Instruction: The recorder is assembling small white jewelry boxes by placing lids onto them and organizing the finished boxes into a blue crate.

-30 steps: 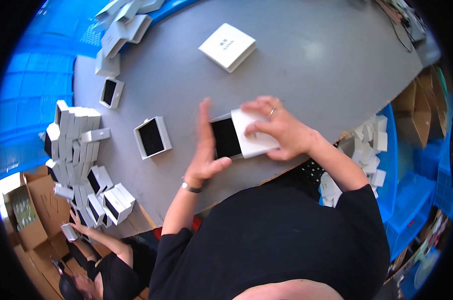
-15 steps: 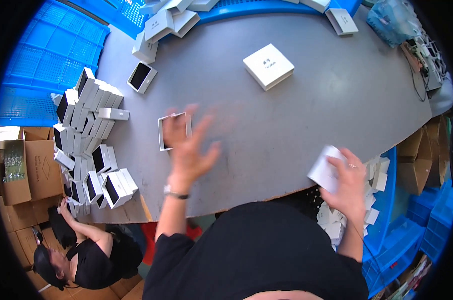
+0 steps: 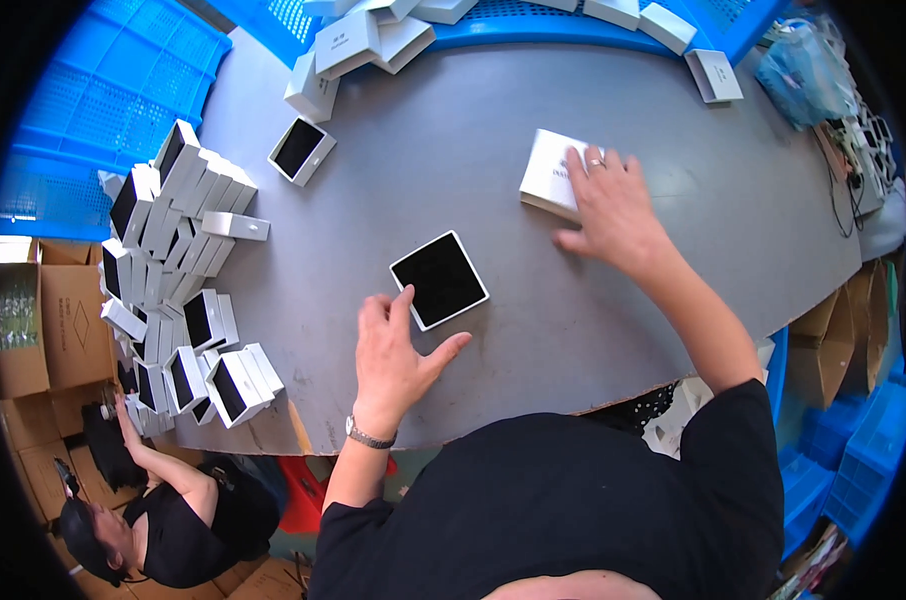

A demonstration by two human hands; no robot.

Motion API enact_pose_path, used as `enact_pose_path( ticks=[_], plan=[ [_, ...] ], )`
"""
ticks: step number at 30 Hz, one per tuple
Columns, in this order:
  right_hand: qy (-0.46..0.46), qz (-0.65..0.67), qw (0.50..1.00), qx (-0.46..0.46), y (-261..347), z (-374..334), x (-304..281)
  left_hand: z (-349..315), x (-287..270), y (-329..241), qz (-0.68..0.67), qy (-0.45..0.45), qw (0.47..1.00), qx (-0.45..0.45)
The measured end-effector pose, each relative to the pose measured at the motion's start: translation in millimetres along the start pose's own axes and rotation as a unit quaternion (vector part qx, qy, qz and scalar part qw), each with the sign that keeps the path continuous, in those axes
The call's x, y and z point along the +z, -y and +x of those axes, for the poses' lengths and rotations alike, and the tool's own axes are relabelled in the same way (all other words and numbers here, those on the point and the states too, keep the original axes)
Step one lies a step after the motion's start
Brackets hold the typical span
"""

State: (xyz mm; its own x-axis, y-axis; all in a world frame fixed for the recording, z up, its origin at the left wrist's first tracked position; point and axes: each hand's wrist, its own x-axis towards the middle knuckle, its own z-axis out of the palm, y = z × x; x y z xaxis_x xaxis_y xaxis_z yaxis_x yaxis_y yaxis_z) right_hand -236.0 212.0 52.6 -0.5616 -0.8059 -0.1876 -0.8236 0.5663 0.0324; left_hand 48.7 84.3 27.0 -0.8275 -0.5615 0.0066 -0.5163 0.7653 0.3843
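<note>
A shallow white box tray (image 3: 440, 280) with a black inside lies face up on the table. My left hand (image 3: 393, 355) is beside its near left corner, fingers and thumb spread, one fingertip at the tray's edge; nothing is in its grasp. Farther right sits a closed white box (image 3: 548, 170) with small dark print on top. My right hand (image 3: 618, 210) reaches over this box's right side with its fingers stretched out and its thumb apart near the front edge. The hand covers part of the box.
Stacked white boxes with black insides (image 3: 188, 270) crowd the table's left side. Another tray (image 3: 301, 151) lies behind them. White lids rest along a blue crate (image 3: 513, 35) at the back. A person in black (image 3: 188, 500) works at the lower left. Cables (image 3: 853, 180) lie at right.
My right hand has moved up and left from the near right edge to the white box; the white piece it held is gone from it. The black-lined tray now lies farther right and nearer.
</note>
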Motion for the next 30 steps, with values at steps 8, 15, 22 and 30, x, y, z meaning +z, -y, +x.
enact_pose_path(
  ticks=[8,15,22,30],
  plan=[
    [-0.107,0.151,0.938,-0.295,-30,15,34,43,35,14,-0.069,-0.041,0.991,0.111],
    [-0.142,0.212,0.920,-0.297,-7,-23,57,47,55,-11,-0.143,-0.028,0.978,0.150],
    [-0.147,0.290,0.915,-0.240,-1,-47,65,54,49,-9,-0.150,0.031,0.968,0.197],
    [-0.167,0.307,0.896,-0.275,9,-46,74,40,69,-6,-0.428,-0.013,0.901,0.078]
  ],
)
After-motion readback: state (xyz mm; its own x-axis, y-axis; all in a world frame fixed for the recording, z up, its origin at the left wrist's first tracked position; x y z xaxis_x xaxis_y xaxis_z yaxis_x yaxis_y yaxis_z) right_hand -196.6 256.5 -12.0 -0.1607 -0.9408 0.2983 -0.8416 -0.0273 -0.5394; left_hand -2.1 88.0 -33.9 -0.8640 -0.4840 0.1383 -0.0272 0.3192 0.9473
